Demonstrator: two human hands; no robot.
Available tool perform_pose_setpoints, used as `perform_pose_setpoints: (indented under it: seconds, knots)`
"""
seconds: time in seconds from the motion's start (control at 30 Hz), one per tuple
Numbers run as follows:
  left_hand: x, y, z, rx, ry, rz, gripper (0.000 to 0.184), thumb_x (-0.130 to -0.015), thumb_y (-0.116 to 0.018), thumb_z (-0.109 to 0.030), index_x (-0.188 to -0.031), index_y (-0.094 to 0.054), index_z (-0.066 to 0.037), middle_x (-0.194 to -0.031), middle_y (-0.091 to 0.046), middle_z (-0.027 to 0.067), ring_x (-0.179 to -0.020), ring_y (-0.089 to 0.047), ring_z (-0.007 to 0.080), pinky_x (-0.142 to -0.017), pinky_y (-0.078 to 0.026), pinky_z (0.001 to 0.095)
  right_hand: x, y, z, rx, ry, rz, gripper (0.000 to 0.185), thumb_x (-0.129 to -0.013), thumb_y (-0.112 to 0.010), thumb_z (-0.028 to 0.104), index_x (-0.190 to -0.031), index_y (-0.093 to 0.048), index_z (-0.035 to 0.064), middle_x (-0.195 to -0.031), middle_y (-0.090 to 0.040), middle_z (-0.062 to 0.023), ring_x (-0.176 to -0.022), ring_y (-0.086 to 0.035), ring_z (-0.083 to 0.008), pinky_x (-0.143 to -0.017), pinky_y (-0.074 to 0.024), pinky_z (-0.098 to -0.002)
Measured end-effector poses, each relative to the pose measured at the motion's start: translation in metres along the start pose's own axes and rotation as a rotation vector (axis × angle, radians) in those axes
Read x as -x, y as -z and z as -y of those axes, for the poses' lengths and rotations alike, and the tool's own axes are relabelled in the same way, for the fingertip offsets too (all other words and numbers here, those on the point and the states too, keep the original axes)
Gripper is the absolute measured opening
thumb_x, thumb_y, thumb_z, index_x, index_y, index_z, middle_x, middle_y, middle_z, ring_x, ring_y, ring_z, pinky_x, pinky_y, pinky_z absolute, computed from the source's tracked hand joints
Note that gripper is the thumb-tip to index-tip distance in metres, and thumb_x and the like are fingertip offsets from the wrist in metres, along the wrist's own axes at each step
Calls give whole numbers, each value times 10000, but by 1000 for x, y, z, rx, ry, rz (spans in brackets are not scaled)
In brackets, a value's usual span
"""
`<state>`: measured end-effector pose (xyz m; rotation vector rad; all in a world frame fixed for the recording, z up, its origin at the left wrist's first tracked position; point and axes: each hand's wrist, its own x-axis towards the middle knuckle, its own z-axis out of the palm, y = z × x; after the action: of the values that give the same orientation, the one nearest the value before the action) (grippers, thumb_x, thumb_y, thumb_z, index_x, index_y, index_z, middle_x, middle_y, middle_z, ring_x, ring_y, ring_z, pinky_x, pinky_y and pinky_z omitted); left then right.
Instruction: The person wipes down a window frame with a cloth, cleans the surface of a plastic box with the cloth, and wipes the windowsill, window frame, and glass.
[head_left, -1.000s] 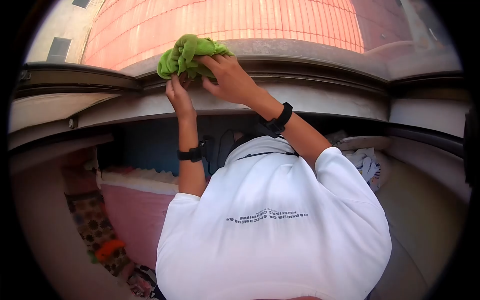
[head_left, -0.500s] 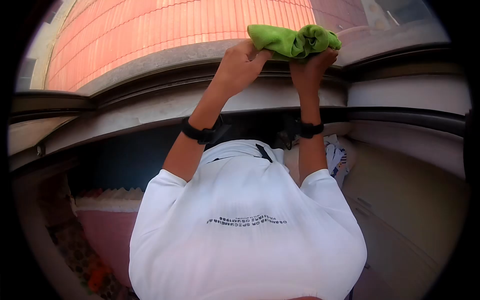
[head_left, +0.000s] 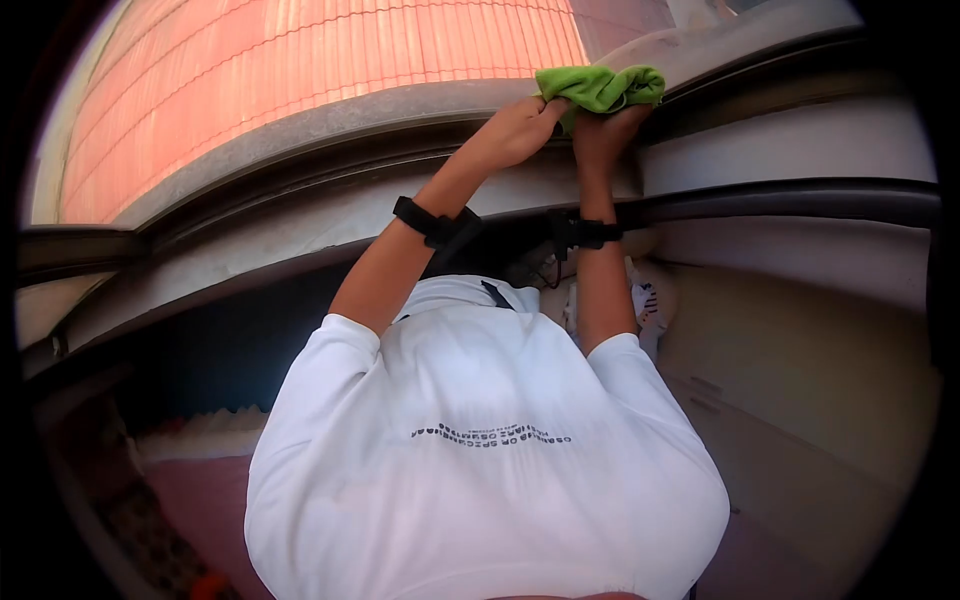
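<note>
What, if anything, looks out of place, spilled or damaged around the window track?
Nothing stands out: the left hand and right hand grip a bunched green cloth by the window track, and no spill or break is visible.

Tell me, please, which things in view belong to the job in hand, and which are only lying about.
In the job:
green cloth
left hand, on the cloth
right hand, also on it
window track, probably

Lying about:
pink fabric
white printed fabric
orange thing, unclear what
</note>
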<state>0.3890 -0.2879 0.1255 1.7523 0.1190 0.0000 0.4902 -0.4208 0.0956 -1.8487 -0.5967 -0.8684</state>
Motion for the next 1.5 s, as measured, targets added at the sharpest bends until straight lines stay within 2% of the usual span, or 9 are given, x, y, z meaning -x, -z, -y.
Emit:
perform_pose_setpoints:
  seconds: [0.33, 0.47, 0.67, 0.8, 0.9, 0.93, 1.0, 1.23, 1.5]
  knots:
    - [179, 160, 53, 290, 61, -608, 471, -1079, -395, -319, -1269, -582, 69, -1232, -663, 143, -1188, -613, 208, -1050, -452, 340, 110, -94, 188, -306, 251, 513, 453, -720, -725, 139, -1102, -510, 27, -953, -508, -233, -861, -557, -428, -754, -471, -510]
    - [255, 221, 91, 539, -92, -907, 559, -1070, -351, -443, -1463, -425, -52, -1440, -510, 157, -1307, -526, 274, -1059, -489, 470, 141, -146, 253, -422, 527, 701, 484, -737, -714, 110, -1196, -564, 74, -1040, -570, -159, -986, -583, -361, -890, -479, -458]
    - [308, 245, 102, 961, -565, -669, 795, -993, -386, -658, -1527, -339, -72, -1528, -419, 147, -1387, -435, 305, -1038, -494, 478, 160, -159, 312, -557, 804, 666, 263, -736, -697, 103, -996, -673, 133, -1025, -646, -19, -1036, -606, -234, -938, -469, -404]
    - [298, 241, 94, 576, -293, -953, 593, -950, -665, -355, -1409, -450, -47, -1350, -566, 129, -1196, -591, 272, -978, -517, 420, 159, -150, 296, -627, 860, 613, 182, -729, -685, 66, -895, -698, 139, -1003, -648, -6, -1003, -612, -219, -891, -487, -390]
    - [298, 216, 104, 819, -277, -756, 456, -900, -689, -118, -1309, -520, -12, -1238, -615, 119, -1098, -630, 240, -955, -525, 387, 164, -115, 271, -507, 702, 438, 192, -704, -715, 32, -885, -689, 90, -991, -628, -62, -935, -614, -257, -775, -506, -389]
    - [297, 204, 138, 259, -402, -756, 412, -878, -683, -34, -1269, -562, 5, -1216, -622, 111, -1098, -630, 210, -937, -528, 343, 167, -107, 265, -463, 623, 413, 186, -698, -726, 29, -874, -681, 70, -995, -621, -82, -922, -611, -271, -741, -506, -393]
    - [291, 165, 102, 862, -251, -510, 404, -884, -718, -25, -1266, -589, -2, -1213, -637, 73, -1092, -617, 161, -917, -531, 324, 173, -76, 241, -360, 386, 599, 212, -726, -752, 33, -917, -660, 32, -1054, -611, -131, -946, -613, -297, -751, -511, -408]
    - [245, 106, 86, 366, -255, -134, 534, -821, -759, -38, -1302, -529, -10, -1157, -664, 134, -1052, -642, 212, -923, -521, 343, 145, -2, 232, -1253, -1078, 410, 484, -995, -498, 132, -1451, -372, 31, -1379, -521, -148, -1255, -522, -219, -1060, -407, -329]
    - [195, 68, 100, 327, -128, -308, 581, -844, -765, -192, -1319, -506, 21, -1165, -656, 183, -1106, -646, 268, -943, -506, 359, 142, -40, 211, -452, -656, 313, 396, -1003, -592, 135, -1363, -526, -13, -1298, -582, -138, -1153, -575, -195, -1005, -456, -326]
